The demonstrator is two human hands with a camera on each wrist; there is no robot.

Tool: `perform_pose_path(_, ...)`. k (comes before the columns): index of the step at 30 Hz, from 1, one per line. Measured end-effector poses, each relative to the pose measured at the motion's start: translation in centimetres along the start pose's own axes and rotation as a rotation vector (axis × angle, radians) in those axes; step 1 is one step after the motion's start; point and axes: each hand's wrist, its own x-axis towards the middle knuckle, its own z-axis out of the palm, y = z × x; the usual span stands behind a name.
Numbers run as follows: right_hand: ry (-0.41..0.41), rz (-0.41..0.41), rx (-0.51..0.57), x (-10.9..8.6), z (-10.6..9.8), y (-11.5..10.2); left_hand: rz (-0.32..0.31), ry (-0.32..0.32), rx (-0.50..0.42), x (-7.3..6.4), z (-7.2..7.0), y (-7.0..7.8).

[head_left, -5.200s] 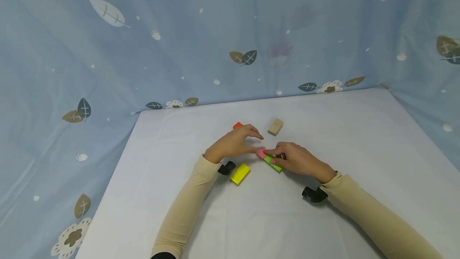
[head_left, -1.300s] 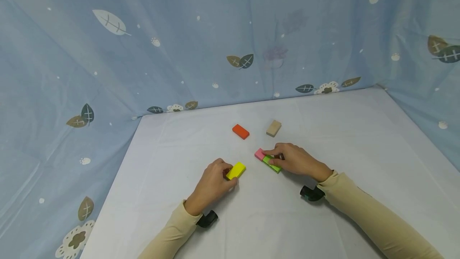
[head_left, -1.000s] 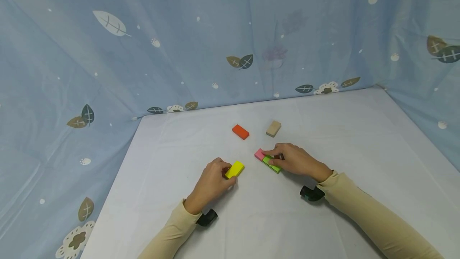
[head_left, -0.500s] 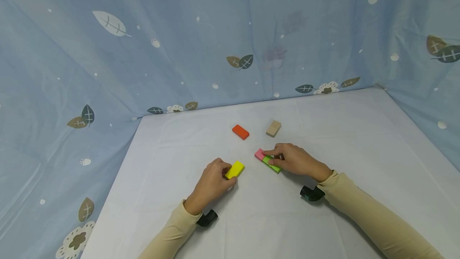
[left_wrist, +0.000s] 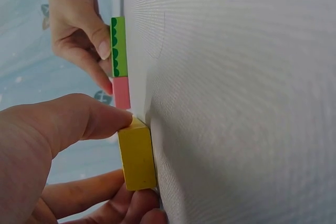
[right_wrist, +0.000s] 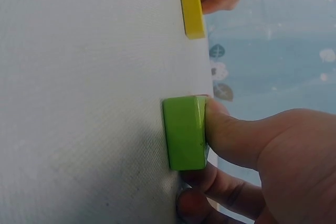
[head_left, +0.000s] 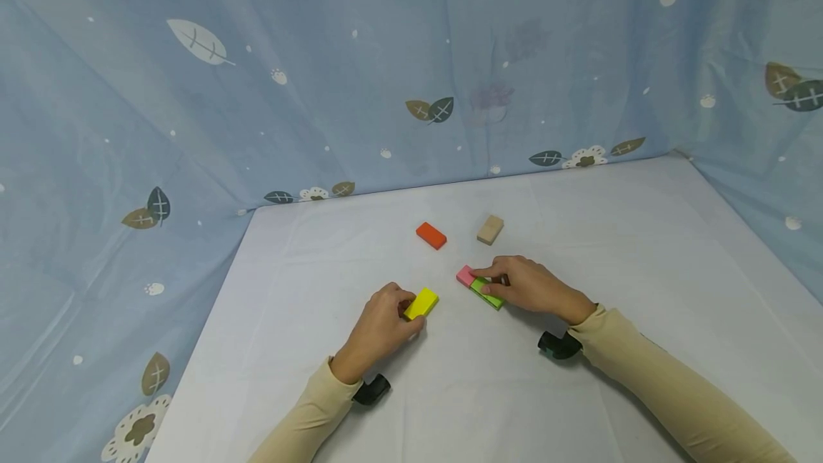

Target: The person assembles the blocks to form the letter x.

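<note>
In the head view, my left hand point(head_left: 381, 327) pinches the yellow block point(head_left: 422, 303) between thumb and fingers. The left wrist view shows thumb and fingers on either side of that block, which lies on the white cloth. Over to the right, my right hand point(head_left: 526, 284) holds a green block point(head_left: 491, 296) by thumb and fingers, low on the cloth. A pink piece point(head_left: 466, 276) sits in line against the green block's far-left end, with my right index finger touching it. Dark scallops mark the green block's side point(left_wrist: 119, 45) in the left wrist view.
Farther back lie an orange-red block point(head_left: 431, 236) and a plain wooden block point(head_left: 490, 230), apart from each other. A blue curtain point(head_left: 360, 77) with leaf prints hangs behind the white-covered table point(head_left: 308, 291).
Over about five seconds, my left hand has come back from beside the pink piece and taken hold of the yellow block. My right hand has stayed in place. The last second shows almost no movement.
</note>
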Motion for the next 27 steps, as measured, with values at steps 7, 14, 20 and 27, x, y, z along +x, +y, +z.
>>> perform_pose_path(7, 0.001, -0.004, 0.004, 0.05, 0.01, 0.15, -0.004, -0.002, -0.002, 0.03, -0.05, 0.07)
perform_pose_path(14, -0.005, -0.010, 0.011, 0.12, -0.02, 0.26, -0.009, -0.008, -0.007, 0.07, -0.01, 0.00)
perform_pose_path(20, -0.011, -0.004, 0.009, 0.21, 0.04, 0.36, -0.010, -0.008, -0.007, 0.08, 0.05, -0.04)
perform_pose_path(27, -0.014, 0.002, 0.018, 0.23, 0.00, 0.36, -0.011, -0.008, -0.008, 0.11, 0.01, -0.01)
